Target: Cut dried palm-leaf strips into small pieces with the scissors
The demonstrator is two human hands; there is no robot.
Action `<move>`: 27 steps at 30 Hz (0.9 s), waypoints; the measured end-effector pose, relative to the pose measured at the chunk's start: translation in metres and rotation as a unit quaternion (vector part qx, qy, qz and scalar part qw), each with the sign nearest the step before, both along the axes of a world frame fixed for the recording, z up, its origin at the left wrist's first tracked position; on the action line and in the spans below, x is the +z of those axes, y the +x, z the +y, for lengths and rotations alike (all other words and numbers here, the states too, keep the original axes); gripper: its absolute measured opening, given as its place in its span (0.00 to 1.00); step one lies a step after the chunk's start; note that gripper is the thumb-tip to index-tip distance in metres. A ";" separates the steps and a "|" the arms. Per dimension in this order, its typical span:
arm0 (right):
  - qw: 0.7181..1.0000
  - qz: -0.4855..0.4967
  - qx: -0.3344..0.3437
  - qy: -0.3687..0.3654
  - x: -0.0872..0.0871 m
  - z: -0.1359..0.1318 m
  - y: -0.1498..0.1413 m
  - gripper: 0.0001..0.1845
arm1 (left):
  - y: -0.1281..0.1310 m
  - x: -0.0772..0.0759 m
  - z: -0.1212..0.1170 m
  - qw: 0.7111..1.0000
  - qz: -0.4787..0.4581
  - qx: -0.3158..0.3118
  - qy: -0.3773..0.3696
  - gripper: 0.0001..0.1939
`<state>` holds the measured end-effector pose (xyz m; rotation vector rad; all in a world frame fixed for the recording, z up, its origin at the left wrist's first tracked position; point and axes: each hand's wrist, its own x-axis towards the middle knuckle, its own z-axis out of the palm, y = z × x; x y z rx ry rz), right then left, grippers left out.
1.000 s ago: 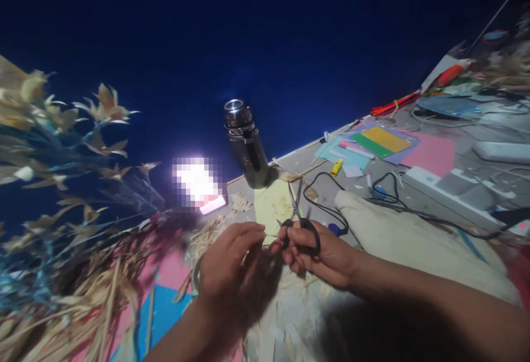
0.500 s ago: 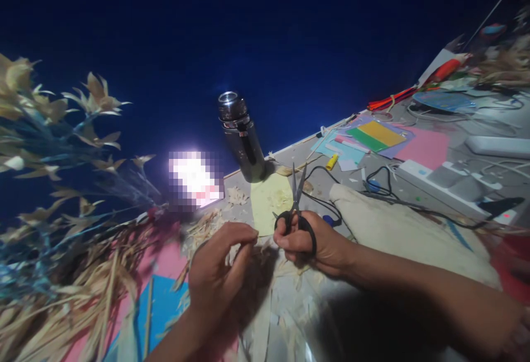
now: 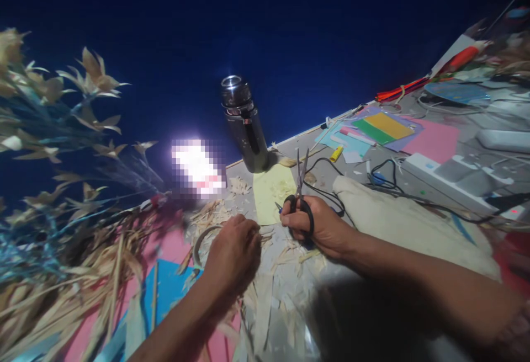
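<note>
My right hand [image 3: 325, 224] is closed round the black handles of a pair of scissors [image 3: 299, 188], thumb and fingers at the loops. Their metal blades point up and away from me, slightly apart. A small dark-blue pointed thing [image 3: 279, 207] pokes out beside this hand. To the left, my left hand [image 3: 236, 251] is curled with its fingers turned down over pale scraps [image 3: 267, 235]; what they hold, if anything, is hidden. A yellow paper sheet [image 3: 267, 199] with small bits on it lies just beyond both hands. Behind the left hand shows a curved, ring-like edge [image 3: 199, 246].
A dark flask [image 3: 248, 136] stands behind the yellow sheet. Dried husk strips [image 3: 111, 279] and pale flowers [image 3: 97, 78] fill the left. At right are a folded cream cloth [image 3: 406, 221], a power strip [image 3: 447, 185] with cables, and coloured papers [image 3: 381, 130].
My left hand has turned over and its fingers have curled down, uncovering the ring-like edge. My right hand still holds the scissors, blades a little closer together. The view has shifted slightly.
</note>
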<state>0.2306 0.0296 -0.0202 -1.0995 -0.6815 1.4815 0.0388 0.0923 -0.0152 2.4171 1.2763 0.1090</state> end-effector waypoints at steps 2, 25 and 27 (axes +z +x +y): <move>1.000 -0.007 0.008 -0.001 -0.001 -0.001 -0.001 0.15 | 0.006 -0.002 -0.003 1.000 0.024 -0.002 0.014 0.10; 0.986 -0.067 0.149 -0.005 0.001 -0.008 -0.001 0.16 | -0.003 0.018 -0.040 0.730 -0.421 0.183 -0.507 0.14; 0.987 -0.082 0.138 0.005 0.004 -0.009 -0.001 0.14 | -0.003 0.015 -0.041 0.714 -0.444 0.177 -0.511 0.14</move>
